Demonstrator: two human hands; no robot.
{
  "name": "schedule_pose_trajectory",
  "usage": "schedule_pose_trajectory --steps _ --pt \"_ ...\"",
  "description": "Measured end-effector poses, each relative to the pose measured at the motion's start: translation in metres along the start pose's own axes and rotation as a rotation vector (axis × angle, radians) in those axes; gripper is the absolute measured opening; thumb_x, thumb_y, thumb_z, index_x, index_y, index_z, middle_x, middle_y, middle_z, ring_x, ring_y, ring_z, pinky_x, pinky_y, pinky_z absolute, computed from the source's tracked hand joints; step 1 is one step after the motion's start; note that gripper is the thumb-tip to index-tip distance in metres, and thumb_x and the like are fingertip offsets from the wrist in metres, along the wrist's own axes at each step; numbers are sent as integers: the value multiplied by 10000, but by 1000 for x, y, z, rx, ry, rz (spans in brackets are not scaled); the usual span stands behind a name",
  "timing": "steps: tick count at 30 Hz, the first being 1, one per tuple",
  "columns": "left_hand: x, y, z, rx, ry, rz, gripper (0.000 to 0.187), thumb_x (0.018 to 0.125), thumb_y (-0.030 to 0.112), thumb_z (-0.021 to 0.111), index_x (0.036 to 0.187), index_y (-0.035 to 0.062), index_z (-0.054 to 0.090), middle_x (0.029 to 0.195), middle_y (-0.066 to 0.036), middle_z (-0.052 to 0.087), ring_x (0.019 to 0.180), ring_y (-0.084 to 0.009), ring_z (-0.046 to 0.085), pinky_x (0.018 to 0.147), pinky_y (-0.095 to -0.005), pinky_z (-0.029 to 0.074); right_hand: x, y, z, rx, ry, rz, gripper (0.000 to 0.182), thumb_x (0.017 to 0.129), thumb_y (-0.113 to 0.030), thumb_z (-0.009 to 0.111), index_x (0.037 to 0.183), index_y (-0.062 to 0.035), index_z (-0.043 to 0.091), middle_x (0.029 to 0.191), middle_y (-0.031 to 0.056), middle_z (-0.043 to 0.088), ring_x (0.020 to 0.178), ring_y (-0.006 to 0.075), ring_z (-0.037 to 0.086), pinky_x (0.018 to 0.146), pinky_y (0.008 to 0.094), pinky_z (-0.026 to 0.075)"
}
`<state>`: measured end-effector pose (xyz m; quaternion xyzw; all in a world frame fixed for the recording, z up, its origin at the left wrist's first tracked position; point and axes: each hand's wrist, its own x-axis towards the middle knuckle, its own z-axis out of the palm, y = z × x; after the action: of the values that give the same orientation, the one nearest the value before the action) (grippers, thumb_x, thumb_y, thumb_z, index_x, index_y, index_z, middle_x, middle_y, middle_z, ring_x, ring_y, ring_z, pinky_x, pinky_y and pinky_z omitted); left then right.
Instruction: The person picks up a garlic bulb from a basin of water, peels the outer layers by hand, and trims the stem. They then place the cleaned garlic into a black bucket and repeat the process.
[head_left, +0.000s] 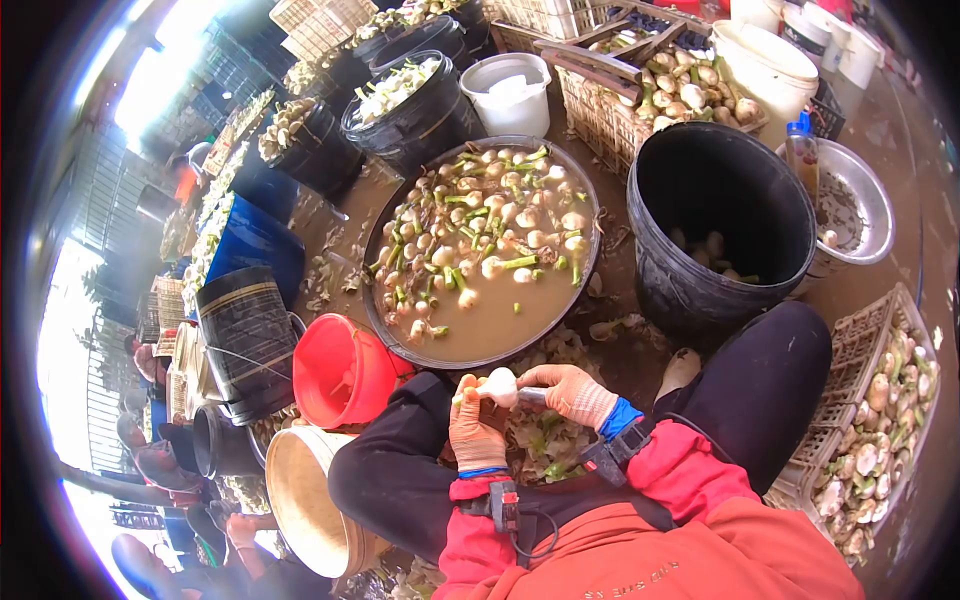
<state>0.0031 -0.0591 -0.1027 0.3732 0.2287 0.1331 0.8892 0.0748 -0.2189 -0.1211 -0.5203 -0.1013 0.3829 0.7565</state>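
My left hand [476, 432], in an orange and pale work glove, is closed on a garlic bulb [500, 386] by its short stem. The bulb is white and points toward my right. In my right hand [580, 394], gloved alike, is a small knife [533, 397]; its grey blade is at the bulb's side and its handle is hidden in the fingers. Leaf scraps and peelings [545, 440] lie below both hands. Just ahead, a wide round tub [440, 358] holds muddy water with many stemmed bulbs floating in it.
A tall black bucket [665, 270] with a few bulbs inside stands right of the tub. Left are a red bucket [340, 375] and a cream bucket [300, 490]. A crate [850, 400] of bulbs is at my right. Other people [160, 460] sit at the far left.
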Motion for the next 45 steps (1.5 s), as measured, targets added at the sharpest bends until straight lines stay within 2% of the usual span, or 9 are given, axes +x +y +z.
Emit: schedule_pose_trajectory --steps 5,7,11,15,23,33,35,37,45 --pt "4 -3 -2 -138 -22 -98 328 864 247 612 1135 81 534 1150 -109 572 1035 -284 583 824 -453 531 -2 -8 -1 -323 200 76 387 822 -32 609 1204 -70 565 1067 52 616 923 135 561 720 238 469" --pt "3 -1 -1 -158 -33 -123 328 868 254 606 1137 81 533 1142 -111 578 1033 -281 584 818 -452 534 -3 -4 -3 67 257 -106 458 806 -44 646 1247 -72 527 1125 52 587 962 141 550 758 246 476" --pt "-1 3 9 -237 -47 -171 331 868 273 605 1117 65 543 1097 -103 603 999 -264 601 782 -428 549 -4 -6 4 5 20 -90 510 823 -65 657 1299 -77 475 1192 18 540 1008 104 514 787 234 468" --pt "2 -2 3 -293 25 -186 322 858 287 620 1070 51 564 1023 -74 634 944 -229 618 769 -386 554 -11 -17 11 -17 26 133 218 812 -110 686 1017 -48 645 784 -14 601 697 78 554 624 225 455" --pt "5 3 -5 -185 323 -192 344 814 410 649 998 123 605 930 24 657 832 -136 630 604 -264 511 -18 -44 2 467 197 -251 158 876 -118 604 981 -2 629 756 25 620 629 88 563 565 216 453" --pt "5 6 2 -269 115 -180 284 838 364 629 988 123 620 955 -4 667 872 -169 640 643 -337 560 8 18 3 3 261 159 175 841 -99 609 1002 -45 653 753 18 634 567 78 542 521 222 443" --pt "1 16 7 -294 43 -116 279 838 319 641 1020 111 600 1002 -29 652 914 -192 634 693 -380 569 6 28 4 -15 191 128 198 853 -112 601 1035 -51 650 781 20 641 589 87 554 552 219 459" --pt "-9 33 29 -259 -23 -3 309 834 287 652 1063 97 569 1043 -56 633 961 -221 623 748 -410 564 5 40 1 -698 272 -225 257 861 -134 591 1105 -63 633 811 2 642 640 114 565 619 251 476" --pt "-57 190 24 -22 -132 718 345 878 281 601 1123 42 559 1051 -107 627 970 -252 617 799 -412 542 6 32 11 -395 196 180 275 777 -79 597 1043 -72 664 870 87 666 797 165 588 762 277 445"
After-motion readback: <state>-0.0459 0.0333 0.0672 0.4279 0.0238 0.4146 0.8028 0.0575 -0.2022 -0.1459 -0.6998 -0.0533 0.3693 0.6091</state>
